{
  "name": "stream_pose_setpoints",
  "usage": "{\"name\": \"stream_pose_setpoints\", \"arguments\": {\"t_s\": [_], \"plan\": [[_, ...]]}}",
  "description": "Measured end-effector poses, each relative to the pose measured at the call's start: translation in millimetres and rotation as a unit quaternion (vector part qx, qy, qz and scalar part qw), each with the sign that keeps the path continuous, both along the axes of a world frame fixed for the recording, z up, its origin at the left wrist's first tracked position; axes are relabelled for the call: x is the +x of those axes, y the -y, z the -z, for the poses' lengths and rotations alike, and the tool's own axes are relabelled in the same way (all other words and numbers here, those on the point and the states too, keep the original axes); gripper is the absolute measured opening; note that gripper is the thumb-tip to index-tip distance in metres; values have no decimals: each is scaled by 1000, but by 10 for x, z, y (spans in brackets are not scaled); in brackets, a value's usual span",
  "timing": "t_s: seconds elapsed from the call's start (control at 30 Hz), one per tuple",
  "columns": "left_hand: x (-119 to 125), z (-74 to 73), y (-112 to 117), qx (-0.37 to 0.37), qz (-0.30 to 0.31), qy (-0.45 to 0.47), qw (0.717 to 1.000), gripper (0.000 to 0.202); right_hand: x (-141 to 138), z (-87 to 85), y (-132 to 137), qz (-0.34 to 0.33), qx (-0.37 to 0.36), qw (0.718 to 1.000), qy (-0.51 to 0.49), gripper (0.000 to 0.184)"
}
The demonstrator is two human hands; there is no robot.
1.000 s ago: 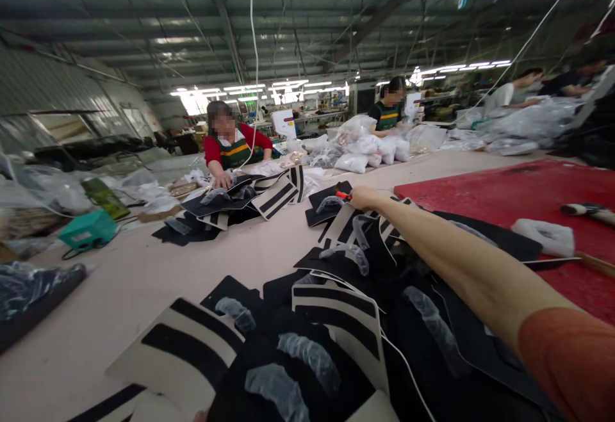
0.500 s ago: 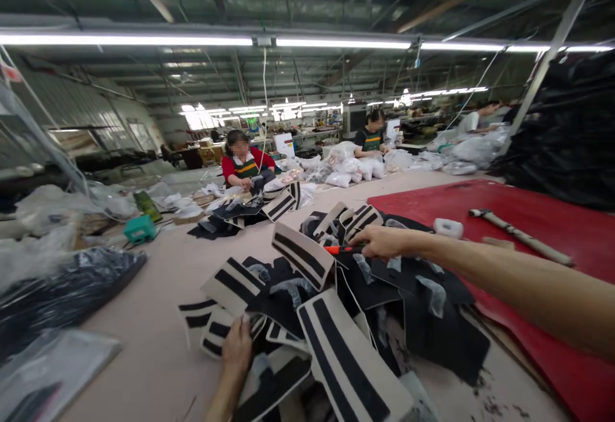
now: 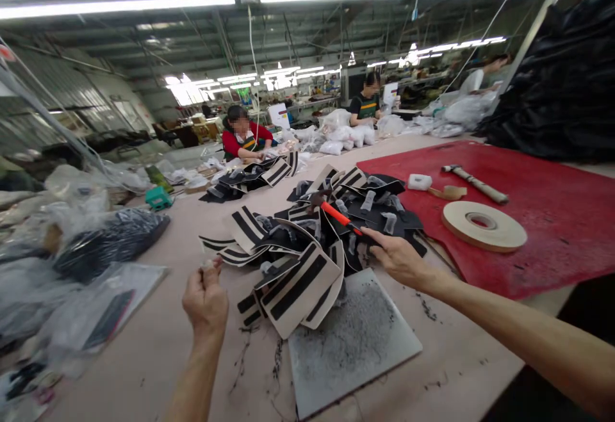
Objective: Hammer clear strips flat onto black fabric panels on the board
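Red-handled tool (image 3: 336,215) — right hand (image 3: 396,257)

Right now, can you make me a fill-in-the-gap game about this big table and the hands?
1. The right hand holds a tool with a handle coloured ____.
2. The roll of tape lies on a mat coloured ____.
3. The striped pieces show black stripes on a ____ ground.
4. The left hand is closed into a loose ____.

Missing words: red; red; cream; fist

Head camera (wide) overlooking worktable (image 3: 144,345).
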State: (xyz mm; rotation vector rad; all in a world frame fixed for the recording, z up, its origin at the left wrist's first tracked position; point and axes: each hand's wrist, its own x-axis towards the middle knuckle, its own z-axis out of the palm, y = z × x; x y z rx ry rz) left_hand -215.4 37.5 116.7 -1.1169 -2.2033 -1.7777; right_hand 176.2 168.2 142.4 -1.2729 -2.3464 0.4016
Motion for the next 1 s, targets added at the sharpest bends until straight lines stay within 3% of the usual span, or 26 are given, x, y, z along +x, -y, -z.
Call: {"name": "stream_pose_setpoints", "arguments": {"t_s": [0.07, 0.13, 0.2, 0.3, 0.4, 0.47, 0.53, 0.6, 0.67, 0.73, 0.83, 0.9, 1.0], "plan": [[403, 17, 340, -7, 37, 17, 999, 46, 123, 64, 174, 16, -32, 993, -115, 52], [777, 137, 624, -63, 74, 8, 995, 44, 296, 158, 407, 34, -78, 978, -190, 55], [1051, 345, 808, -105, 118, 19, 987, 46, 527, 318, 687, 59, -127, 963, -232, 59], [1253, 704, 902, -149, 151, 74, 975, 53, 966, 697, 1119, 108, -194, 943, -247, 64], [1338, 966, 885, -163, 166, 133, 963, 56, 1446, 1158, 1415, 158, -230, 942, -186, 64], [1418, 1053, 863, -160, 189, 144, 958, 53, 1717, 1423, 1475, 169, -204, 958, -113, 58], [1537, 1084, 843, -144, 219, 110, 959, 47, 1886, 1589, 1422, 168, -145, 975, -24, 52], [1672, 1086, 814, -112, 244, 45, 962, 44, 1901, 1625, 1281, 179, -71, 979, 67, 47], [1786, 1081, 764, -87, 253, -4, 963, 43, 1734, 1556, 1089, 190, -13, 976, 109, 45], [1848, 1087, 689, -90, 243, -7, 966, 44, 1383, 1445, 889, 184, -13, 980, 67, 43], [1825, 1136, 562, -125, 226, 35, 965, 47, 614, 1320, 640, 131, -123, 983, -31, 40], [1758, 1198, 500, -142, 240, 46, 959, 48, 61, 1283, 519, 116, -190, 975, -25, 36], [1647, 1315, 470, -161, 284, 21, 945, 51, -597, 1256, 378, 148, -214, 965, 23, 34]]}}
